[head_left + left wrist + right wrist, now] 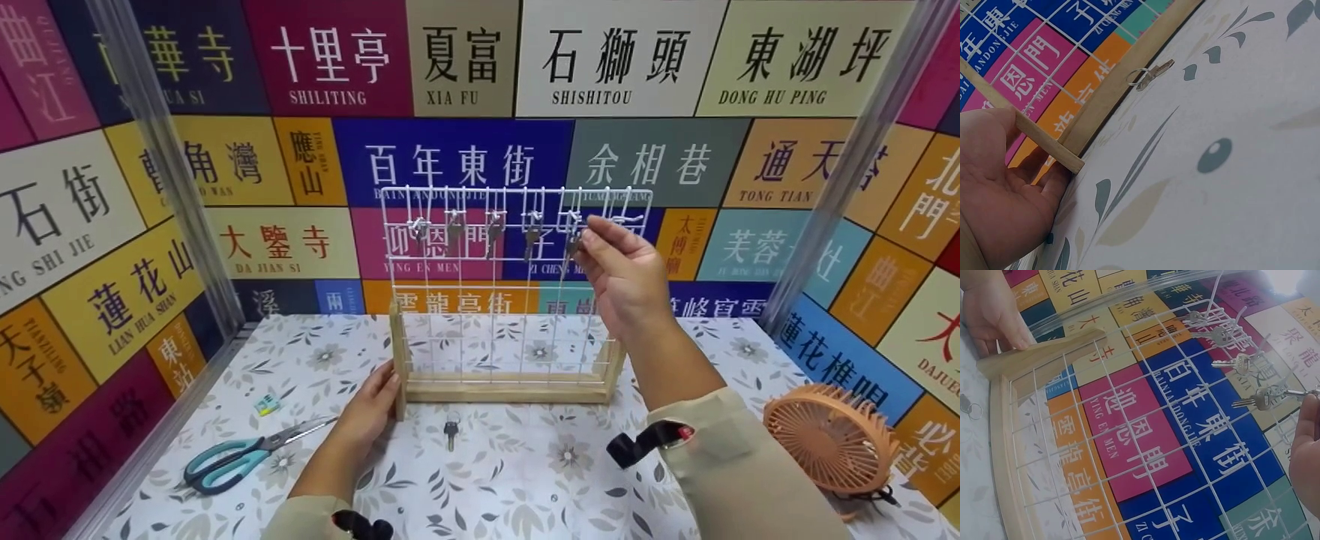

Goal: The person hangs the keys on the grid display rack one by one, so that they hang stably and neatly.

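Observation:
A white wire grid rack (480,286) on a wooden base stands upright on the table. Several keys hang in a row from hooks near its top, among them a silver key (532,238). My right hand (626,274) is raised at the rightmost of these, pinching a key (574,241) between thumb and fingertips by the hook; the fingers partly cover it. Low on the left, my left hand (371,405) holds the rack's wooden side leg (1044,140), fingers passing behind it. One more key on a ring (451,431) lies on the table in front of the base.
Teal-handled scissors (229,461) lie left of my left forearm, with a small green-and-white packet (267,405) behind them. An orange fan (832,442) stands at the right. Sign-covered panels (450,157) close off the back and sides of the flower-patterned table (570,495).

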Motion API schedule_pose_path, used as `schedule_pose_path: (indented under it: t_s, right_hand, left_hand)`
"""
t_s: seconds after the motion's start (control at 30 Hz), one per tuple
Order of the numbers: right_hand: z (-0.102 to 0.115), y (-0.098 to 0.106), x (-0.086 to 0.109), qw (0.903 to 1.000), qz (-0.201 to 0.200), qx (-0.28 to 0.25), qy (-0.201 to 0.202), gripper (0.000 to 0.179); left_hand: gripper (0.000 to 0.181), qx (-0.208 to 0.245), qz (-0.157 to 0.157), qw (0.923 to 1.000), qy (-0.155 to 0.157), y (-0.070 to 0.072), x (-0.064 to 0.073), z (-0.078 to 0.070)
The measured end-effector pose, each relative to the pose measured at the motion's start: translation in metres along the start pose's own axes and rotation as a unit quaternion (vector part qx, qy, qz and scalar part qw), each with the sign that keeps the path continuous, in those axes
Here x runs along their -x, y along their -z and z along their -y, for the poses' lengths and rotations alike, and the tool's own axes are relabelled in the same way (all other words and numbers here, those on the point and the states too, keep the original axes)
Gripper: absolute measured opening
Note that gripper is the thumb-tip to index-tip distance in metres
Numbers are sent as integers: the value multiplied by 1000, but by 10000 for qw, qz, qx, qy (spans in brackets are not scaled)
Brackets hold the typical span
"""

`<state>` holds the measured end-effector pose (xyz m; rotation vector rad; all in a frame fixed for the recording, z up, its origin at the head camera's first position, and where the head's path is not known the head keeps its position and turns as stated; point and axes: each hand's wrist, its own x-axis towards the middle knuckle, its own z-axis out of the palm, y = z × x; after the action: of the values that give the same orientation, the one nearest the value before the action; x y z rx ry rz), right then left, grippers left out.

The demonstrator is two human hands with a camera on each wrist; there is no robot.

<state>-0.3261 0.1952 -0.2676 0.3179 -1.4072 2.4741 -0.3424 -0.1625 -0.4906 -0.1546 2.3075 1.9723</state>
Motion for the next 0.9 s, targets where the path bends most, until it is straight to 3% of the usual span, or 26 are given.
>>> schedule_pose_path:
  t_s: [0.2,0.67,0.9]
  right_hand:
    - [-1,-5,-5,9998,-56,-214,0,32]
    - [-7,-3,-10,9995,-273,-124,-30,35]
    - [-26,7,-7,9985,-461,-250,-185,28]
  left_hand:
    - [59,182,60,9993,-319,-1,-2,1]
    - [56,354,58,9989,-304,-1,-2,4]
    - [59,405,109,9988,-270,-1,-2,3]
